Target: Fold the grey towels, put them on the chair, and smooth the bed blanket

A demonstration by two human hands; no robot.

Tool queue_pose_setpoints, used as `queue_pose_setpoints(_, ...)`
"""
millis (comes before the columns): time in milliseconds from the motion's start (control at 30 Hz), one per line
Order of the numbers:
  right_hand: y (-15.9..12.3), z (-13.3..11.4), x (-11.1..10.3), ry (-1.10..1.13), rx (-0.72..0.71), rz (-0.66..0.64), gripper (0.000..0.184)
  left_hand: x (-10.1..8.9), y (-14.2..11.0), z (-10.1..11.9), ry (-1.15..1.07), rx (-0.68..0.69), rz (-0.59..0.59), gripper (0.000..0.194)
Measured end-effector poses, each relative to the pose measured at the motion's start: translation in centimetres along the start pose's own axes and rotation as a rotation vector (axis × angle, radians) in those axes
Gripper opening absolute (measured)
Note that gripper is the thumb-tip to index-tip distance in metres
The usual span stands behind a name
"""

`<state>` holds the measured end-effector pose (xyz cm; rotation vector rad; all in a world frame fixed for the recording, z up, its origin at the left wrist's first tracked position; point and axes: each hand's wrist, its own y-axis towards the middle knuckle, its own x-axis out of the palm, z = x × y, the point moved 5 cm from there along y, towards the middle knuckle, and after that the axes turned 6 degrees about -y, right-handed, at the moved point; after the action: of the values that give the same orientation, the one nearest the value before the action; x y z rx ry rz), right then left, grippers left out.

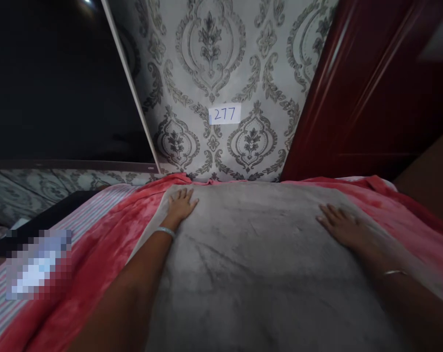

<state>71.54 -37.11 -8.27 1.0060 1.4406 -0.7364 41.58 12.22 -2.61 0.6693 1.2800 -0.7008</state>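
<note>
While a striped sheet lies at the left beside a red blanket, the left hand rests palm down on the grey blanket, near its far left corner, with its grip spread. This grey blanket lies over the red one. Further right, the right hand touches it near the right edge, its grip also spread

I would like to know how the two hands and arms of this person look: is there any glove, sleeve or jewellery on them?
Both hands are bare, with no glove or sleeve in view. The left hand has a pale blue-grey bracelet at its wrist; the right hand has a thinner, pale, shiny bangle. Their finer detail is too blurred to tell.
</note>
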Motion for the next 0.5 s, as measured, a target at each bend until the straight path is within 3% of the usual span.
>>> queue_pose_setpoints(100, 1.5, 4.3, -0.4, 0.047, 0.16, 0.027, 0.067, 0.2, 1.0, -2.1, -0.014, -0.077, -0.003, 0.07)
queue_pose_setpoints(200, 2.2, 6.1, -0.4, 0.071, 0.22, 0.043, 0.064, 0.5, 1.4, -2.5, -0.016, -0.089, 0.012, 0.07)
queue_pose_setpoints(500, 0.9, 4.3, -1.2, -0.048, 0.223, -0.001, 0.068, -1.2, 1.3, -0.9, 0.046, -0.093, 0.04, 0.068)
